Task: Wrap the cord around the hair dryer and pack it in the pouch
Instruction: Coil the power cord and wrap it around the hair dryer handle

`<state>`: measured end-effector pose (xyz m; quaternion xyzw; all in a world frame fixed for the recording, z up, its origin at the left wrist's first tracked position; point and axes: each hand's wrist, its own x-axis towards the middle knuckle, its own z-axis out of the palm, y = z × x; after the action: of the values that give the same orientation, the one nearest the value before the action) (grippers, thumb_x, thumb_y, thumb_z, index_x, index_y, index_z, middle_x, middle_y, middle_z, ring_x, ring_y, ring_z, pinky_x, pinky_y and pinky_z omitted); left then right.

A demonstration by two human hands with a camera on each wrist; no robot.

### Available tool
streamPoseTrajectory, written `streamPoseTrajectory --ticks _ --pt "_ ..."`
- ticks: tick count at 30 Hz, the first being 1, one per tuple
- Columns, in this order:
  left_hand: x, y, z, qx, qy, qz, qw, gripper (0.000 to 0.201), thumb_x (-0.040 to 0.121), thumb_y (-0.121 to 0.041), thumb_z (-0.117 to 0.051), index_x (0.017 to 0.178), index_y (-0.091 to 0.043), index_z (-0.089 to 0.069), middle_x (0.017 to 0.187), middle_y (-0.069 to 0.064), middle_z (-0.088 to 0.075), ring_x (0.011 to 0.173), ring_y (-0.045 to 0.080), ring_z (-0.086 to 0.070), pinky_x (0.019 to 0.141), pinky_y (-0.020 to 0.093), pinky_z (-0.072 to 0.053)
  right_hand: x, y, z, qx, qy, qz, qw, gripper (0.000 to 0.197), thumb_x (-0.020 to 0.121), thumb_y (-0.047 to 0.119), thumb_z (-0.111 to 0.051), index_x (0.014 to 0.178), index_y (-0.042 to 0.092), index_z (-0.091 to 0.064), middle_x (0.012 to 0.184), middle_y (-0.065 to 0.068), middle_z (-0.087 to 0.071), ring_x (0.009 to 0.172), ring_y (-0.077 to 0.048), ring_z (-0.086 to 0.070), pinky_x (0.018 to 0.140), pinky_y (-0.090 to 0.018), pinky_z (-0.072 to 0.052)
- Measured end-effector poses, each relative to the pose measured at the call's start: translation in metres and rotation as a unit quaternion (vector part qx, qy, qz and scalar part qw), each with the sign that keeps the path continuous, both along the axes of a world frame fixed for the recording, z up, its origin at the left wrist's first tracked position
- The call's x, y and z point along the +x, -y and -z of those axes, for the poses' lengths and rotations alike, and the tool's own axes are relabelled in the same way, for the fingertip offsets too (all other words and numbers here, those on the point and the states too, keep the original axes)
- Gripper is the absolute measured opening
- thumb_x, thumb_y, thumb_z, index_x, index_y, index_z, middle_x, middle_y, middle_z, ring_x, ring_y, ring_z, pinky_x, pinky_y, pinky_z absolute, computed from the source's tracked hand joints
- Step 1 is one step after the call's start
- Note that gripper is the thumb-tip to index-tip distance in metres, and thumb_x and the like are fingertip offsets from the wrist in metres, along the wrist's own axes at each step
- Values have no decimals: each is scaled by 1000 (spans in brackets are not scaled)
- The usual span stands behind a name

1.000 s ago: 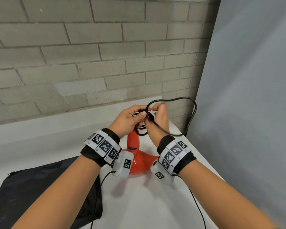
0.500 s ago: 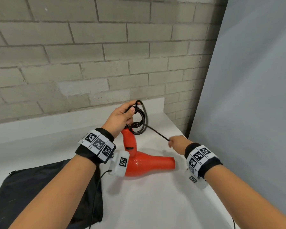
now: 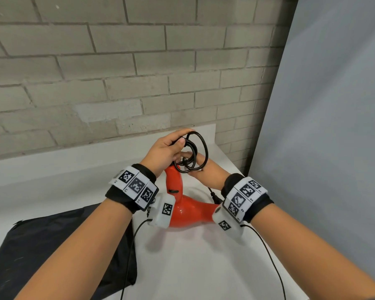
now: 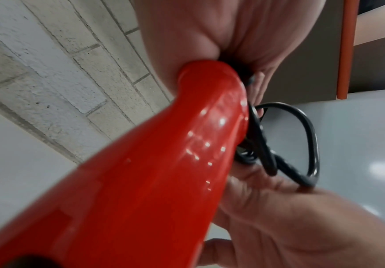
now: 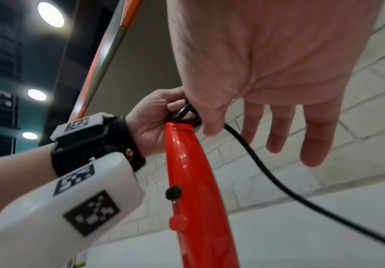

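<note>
- White counter (image 3: 182,267) against brick wall (image 3: 95,72), grey panel (image 3: 323,126) along right edge.
- Black pouch (image 3: 52,245) flat at near-left corner of counter, partly under left forearm.
- Red hair dryer (image 3: 188,211) toward far-right corner of counter: body down on the surface, handle standing up between both hands, nozzle end hidden behind right wrist camera.
- Left hand (image 3: 165,154) at top of handle, fingers (image 3: 180,146) and thumb curled, pinching coiled loops of black cord (image 3: 195,154) just above handle end.
- Right hand (image 3: 206,172) just right of the coil, palm under the loops; in right wrist view fingers (image 5: 317,137) straight and spread, thumb against the cord by handle top. Not closed round anything.
- Loose cord length running from coil down past right hand to counter; plug (image 3: 214,195) on the surface beside dryer body.
</note>
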<state>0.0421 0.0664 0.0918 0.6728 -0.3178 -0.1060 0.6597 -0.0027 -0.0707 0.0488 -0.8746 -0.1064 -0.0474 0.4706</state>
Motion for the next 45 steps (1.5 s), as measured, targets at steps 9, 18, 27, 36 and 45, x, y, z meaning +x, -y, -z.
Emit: streamPoseTrajectory --ticks 9,18,27,36,45 --pt "3 -7 1 -19 -34 25 999 26 96 -6 -32 89 -16 -55 44 -14 -39 35 1 -27 42 13 -33 15 34 19 -79 -125 181 972 21 87 7 -47 71 9 -61 85 -10 -66 71 -17 -57 64 -10 -43" --pt "5 -3 2 0 -2 19 1000 27 95 -5 -35 83 -16 -56 48 -13 -40 38 1 -27 44 14 -31 2 32 19 -175 -69 87 978 42 91 23 -49 133 22 -42 138 -5 -50 122 -24 -50 107 -36 -37" --pt "0 -4 -1 -13 -15 14 1000 17 91 -6 -47 77 -15 -54 47 -14 -39 36 1 -27 40 14 -30 2 16 -19 2 26 127 992 32 93 13 -43 62 18 -50 61 0 -53 62 -20 -51 63 -25 -42" --pt "1 -4 -2 91 29 -12 995 23 89 -10 -52 107 -22 -59 77 5 -52 43 4 -37 52 21 -37 -3 17 -67 6 151 152 977 16 90 8 -48 77 14 -56 58 8 -45 58 -7 -43 61 -24 -38" --pt "2 0 -1 90 46 -16 995 22 90 -11 -51 107 -22 -60 94 15 -62 43 3 -40 51 18 -39 -14 28 -63 0 137 129 982 14 90 14 -51 95 8 -63 80 -1 -57 74 -13 -51 68 -17 -40"
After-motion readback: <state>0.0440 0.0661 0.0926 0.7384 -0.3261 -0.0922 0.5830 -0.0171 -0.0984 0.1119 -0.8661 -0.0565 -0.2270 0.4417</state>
